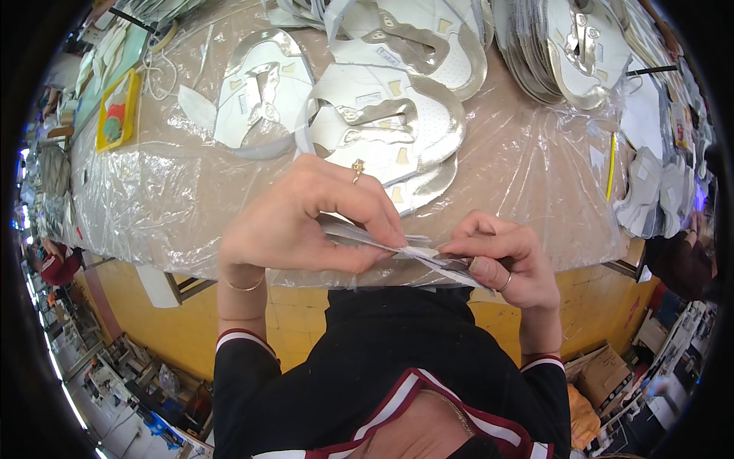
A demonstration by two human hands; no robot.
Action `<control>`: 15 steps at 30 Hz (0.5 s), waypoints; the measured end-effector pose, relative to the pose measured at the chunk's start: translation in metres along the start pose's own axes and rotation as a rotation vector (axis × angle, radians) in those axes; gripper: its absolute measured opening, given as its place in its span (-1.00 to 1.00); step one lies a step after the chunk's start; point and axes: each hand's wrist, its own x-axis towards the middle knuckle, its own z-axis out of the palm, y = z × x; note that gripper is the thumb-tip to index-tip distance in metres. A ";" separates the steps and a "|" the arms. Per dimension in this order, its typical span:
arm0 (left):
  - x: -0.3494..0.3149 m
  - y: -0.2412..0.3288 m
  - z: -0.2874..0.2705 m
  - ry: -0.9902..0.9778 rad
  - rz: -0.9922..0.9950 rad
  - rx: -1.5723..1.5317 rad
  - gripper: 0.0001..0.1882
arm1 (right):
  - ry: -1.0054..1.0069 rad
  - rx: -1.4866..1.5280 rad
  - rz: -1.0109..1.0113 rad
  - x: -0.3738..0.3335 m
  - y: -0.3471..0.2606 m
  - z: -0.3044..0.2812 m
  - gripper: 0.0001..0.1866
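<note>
Both hands meet over the table's near edge, pinching one thin, pale grey-white shoe upper piece (pixel 423 255), seen almost edge-on. My left hand (pixel 321 214) grips its middle between thumb and fingertips. My right hand (pixel 505 256) pinches its right end, thumb below and fingers curled above. Part of the piece is hidden behind the fingers. Just beyond my left hand lie overlapping white shoe uppers (pixel 436 115) with metallic gold trim. A separate white upper (pixel 264 88) with the same trim lies flat farther left.
Clear plastic sheeting covers the brown table (pixel 527 176). A thick stack of uppers (pixel 535 53) stands at the far right. At left sits a yellow tray (pixel 117 111) with red and green items. Grey cut pieces (pixel 642 187) lie at the right edge beside a yellow stick (pixel 612 168).
</note>
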 end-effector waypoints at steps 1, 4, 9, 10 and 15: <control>0.000 0.000 0.000 0.002 -0.004 -0.002 -0.83 | 0.013 -0.022 0.012 -0.001 0.000 0.001 -0.72; 0.000 -0.001 -0.001 0.008 -0.003 -0.008 -0.83 | 0.055 -0.051 0.034 -0.002 0.000 0.003 -0.69; -0.001 -0.001 0.000 0.016 0.011 -0.007 -0.83 | 0.035 -0.003 0.041 -0.002 0.002 -0.001 -0.75; -0.001 -0.001 0.000 0.022 0.022 0.002 -0.83 | 0.043 -0.006 0.032 -0.002 0.003 -0.001 -0.74; -0.002 0.000 -0.002 0.047 0.065 0.034 -0.81 | 0.034 -0.038 -0.024 -0.001 0.001 -0.003 -0.73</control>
